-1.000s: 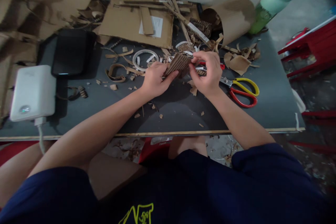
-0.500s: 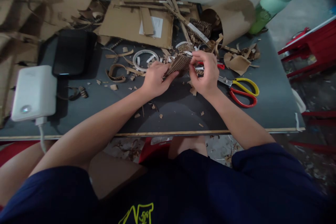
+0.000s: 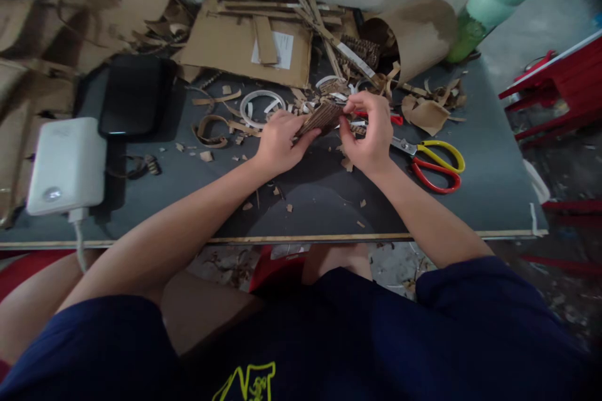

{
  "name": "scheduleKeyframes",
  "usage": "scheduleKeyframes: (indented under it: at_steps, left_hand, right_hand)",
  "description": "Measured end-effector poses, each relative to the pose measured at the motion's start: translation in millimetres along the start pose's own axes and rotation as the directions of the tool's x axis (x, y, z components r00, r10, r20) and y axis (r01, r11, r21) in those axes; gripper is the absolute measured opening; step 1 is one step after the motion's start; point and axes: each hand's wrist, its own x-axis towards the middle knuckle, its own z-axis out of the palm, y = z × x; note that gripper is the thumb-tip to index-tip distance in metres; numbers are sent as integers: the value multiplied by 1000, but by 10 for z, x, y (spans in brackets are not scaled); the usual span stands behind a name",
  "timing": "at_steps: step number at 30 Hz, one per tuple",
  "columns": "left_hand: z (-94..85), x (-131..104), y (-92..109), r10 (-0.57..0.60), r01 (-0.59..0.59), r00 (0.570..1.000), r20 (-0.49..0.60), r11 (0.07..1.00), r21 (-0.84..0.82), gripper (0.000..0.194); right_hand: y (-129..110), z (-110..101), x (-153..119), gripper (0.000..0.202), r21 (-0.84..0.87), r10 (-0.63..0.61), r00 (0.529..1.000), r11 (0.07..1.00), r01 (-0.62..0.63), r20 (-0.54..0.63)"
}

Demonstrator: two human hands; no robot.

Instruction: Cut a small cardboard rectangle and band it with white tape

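A ridged piece of corrugated cardboard (image 3: 323,118) is held tilted above the table's middle. My left hand (image 3: 281,141) is closed on its left end, thumb along the near edge and fingers behind. At the right end, my right hand (image 3: 369,131) has its thumb and forefinger bent close to the cardboard's edge; whether a small scrap is pinched there is too small to tell. Just right of that hand lie scissors (image 3: 435,163) with one yellow and one red handle. Past the hands are paper scraps and a roll of white tape (image 3: 261,108).
A flat cardboard sheet (image 3: 226,44) with strips on it lies at the back. A cardboard tube (image 3: 423,31) and a green bottle (image 3: 489,6) stand back right. On the left are a white power bank (image 3: 68,166) with a cable and a black case (image 3: 132,97).
The view has shifted slightly, so objects on the left appear a little further right. Both hands keep nearly the same pose on the cardboard.
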Motion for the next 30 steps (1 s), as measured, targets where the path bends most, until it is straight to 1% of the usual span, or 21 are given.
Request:
scheduleKeyframes:
  at_steps: [3,6,10,15,17,19,22,27,30]
  left_hand:
    - [15,-6,-8,2,-2,1000,4,1000,5,31]
    - [24,-12,-8,26,-26,1000,-13,1000,14,32]
    - [29,-8,-9,51,-50,998,-32,998,35,30]
    - [29,-4,-14,36,-35,999,-33,999,32,30]
    - [24,-4,-10,12,-11,1000,-26,1000,29,30]
    - [18,-2,-1,-15,16,1000,-13,1000,20,32]
    - [8,2,15,-26,26,1000,-3,1000,7,34]
    - [-8,6,20,-17,17,1000,5,998,-63,32]
    - [-11,3,10,-18,18,1000,6,996,-88,33]
  right_hand:
    - [-29,3,21,31,-7,-13,999,1000,12,-34]
    - [-39,6,27,31,-23,-15,999,1000,14,-30]
    - [-9,8,15,28,-32,9,1000,999,-9,2]
    - [38,18,-15,20,12,44,997,999,-45,69]
    - [37,26,-21,22,36,43,998,998,-45,54]
    - [25,35,-20,28,68,43,999,997,-45,21]
    - [6,49,-17,36,118,60,998,991,-58,-18]
    - [14,58,-25,36,132,53,998,990,-57,29]
    - [17,53,-23,35,130,50,999,990,-52,20]
